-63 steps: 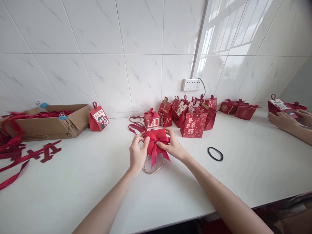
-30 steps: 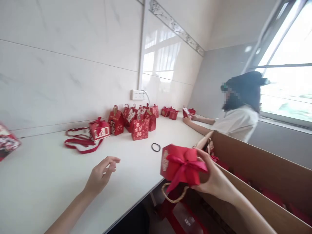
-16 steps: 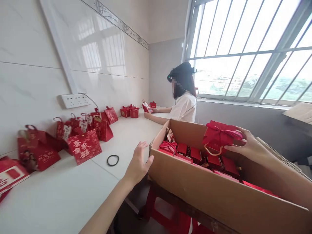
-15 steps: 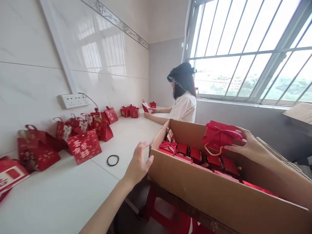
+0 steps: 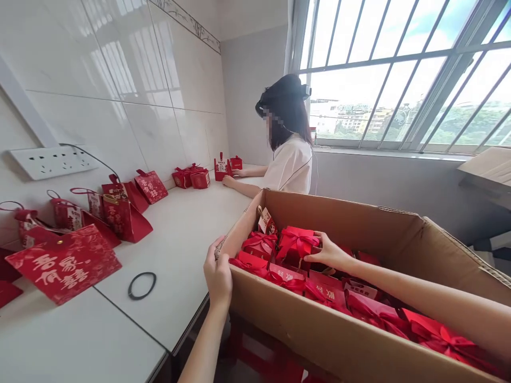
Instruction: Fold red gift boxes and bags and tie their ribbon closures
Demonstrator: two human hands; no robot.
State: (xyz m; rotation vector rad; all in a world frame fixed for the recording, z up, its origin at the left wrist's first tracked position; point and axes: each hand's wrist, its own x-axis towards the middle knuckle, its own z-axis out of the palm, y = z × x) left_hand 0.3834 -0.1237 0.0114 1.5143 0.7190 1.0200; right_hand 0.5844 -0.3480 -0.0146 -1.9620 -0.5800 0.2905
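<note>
A large cardboard box [image 5: 319, 324] holds several red gift boxes tied with ribbon bows. My left hand [image 5: 219, 271] is closed over the box's near left corner, fingers outside hidden in part. Inside the box, my right hand [image 5: 329, 252] grips the right side of a red gift box [image 5: 296, 242] with a bow on top. That gift box sits among the others, beside another bowed gift box [image 5: 260, 244] at the left end. A white-and-red tag [image 5: 266, 221] stands up in the far left corner.
On the white table [image 5: 179, 239] lie a black ring-shaped band [image 5: 142, 285] and several red gift bags [image 5: 128, 218] along the wall. A person [image 5: 289, 143] by the window holds a red box [image 5: 222, 167]. A power strip [image 5: 51, 161] hangs on the wall.
My right hand has lowered the bowed gift box from above the rim into the cardboard box. My left hand has closed on the box corner. The view has shifted right and down.
</note>
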